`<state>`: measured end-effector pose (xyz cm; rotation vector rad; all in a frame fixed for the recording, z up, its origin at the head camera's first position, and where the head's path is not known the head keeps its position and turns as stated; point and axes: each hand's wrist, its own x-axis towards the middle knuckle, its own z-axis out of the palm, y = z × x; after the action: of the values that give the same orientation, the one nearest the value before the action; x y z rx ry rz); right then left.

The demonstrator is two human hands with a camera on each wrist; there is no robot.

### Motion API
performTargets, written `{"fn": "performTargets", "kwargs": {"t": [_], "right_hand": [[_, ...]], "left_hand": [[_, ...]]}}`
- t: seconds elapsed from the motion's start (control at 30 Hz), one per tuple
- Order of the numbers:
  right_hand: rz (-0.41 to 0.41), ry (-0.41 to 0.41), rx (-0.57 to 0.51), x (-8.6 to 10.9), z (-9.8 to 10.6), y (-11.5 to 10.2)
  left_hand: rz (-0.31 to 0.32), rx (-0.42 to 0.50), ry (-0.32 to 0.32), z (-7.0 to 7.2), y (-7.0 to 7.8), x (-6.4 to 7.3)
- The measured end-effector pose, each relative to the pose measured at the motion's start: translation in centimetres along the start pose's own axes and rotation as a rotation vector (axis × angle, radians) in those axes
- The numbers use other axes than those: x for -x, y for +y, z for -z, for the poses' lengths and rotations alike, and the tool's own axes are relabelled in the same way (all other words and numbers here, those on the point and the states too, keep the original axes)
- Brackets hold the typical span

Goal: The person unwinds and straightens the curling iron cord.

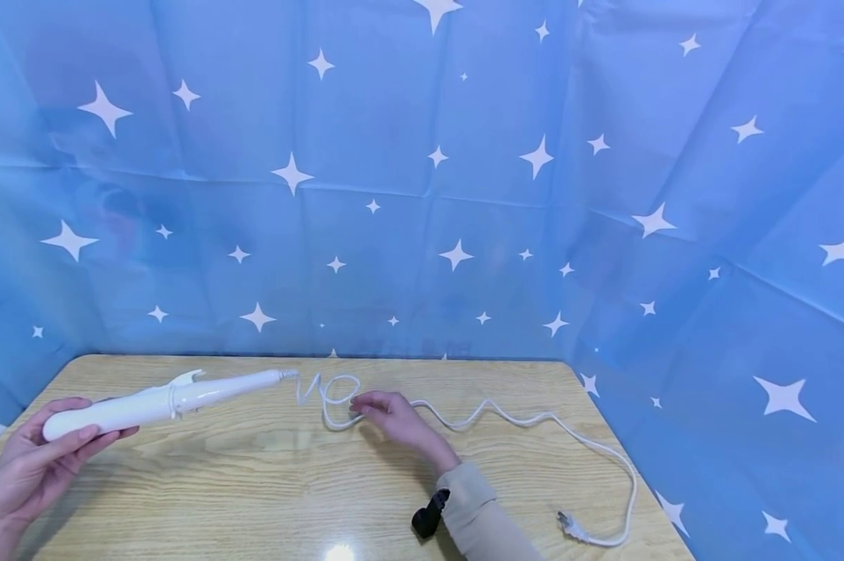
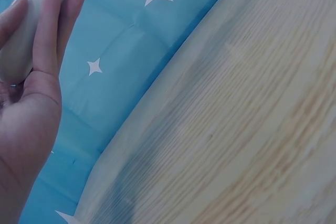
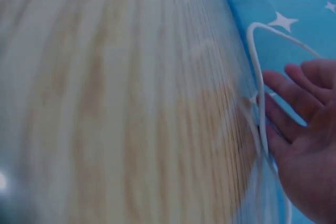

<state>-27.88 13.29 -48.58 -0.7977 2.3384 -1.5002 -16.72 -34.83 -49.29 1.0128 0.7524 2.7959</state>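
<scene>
A white curling iron (image 1: pixel 141 407), with a small lever near its middle and a tapered end that leads into its cord, is held above the left side of the table. My left hand (image 1: pixel 46 456) grips its thick end, fingers and thumb around it; the left wrist view shows this grip on the white body (image 2: pixel 32 30). My right hand (image 1: pixel 393 417) is over the middle of the table at the looped white cord (image 1: pixel 340 379). In the right wrist view the fingers (image 3: pixel 289 95) look loosely extended, with the cord (image 3: pixel 257 72) running past their tips.
The cord runs wavily to the right and bends round to a plug (image 1: pixel 569 523) near the table's right edge. The wooden table (image 1: pixel 253 483) meets a blue star-patterned cloth (image 1: pixel 379 156) at the back and sides. A black device (image 1: pixel 429 516) sits at the right wrist.
</scene>
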Motion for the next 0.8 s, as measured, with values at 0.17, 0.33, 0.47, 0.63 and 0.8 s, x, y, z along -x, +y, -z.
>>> {"fn": "performTargets", "kwargs": {"t": [0.17,0.33,0.47,0.63,0.8], "right_hand": [[-0.025,-0.104,0.043,0.4,-0.1,-0.4],[-0.016,-0.168,0.047,0.6,-0.1,-0.5],[-0.009,-0.18,0.007,0.8,-0.1,-0.5],[0.012,-0.144,0.016,1.1,0.6,-0.1],[0.013,-0.066,0.033,1.5,1.3,0.0]], "left_hand": [[-0.054,-0.011,0.006,-0.1,0.0,-0.1],[-0.064,-0.017,0.046,-0.1,0.1,0.2],[-0.058,0.007,0.086,-0.1,0.2,0.3],[-0.065,0.046,0.14,0.1,0.3,0.4],[-0.1,0.025,0.165,0.3,0.7,0.5]]}}
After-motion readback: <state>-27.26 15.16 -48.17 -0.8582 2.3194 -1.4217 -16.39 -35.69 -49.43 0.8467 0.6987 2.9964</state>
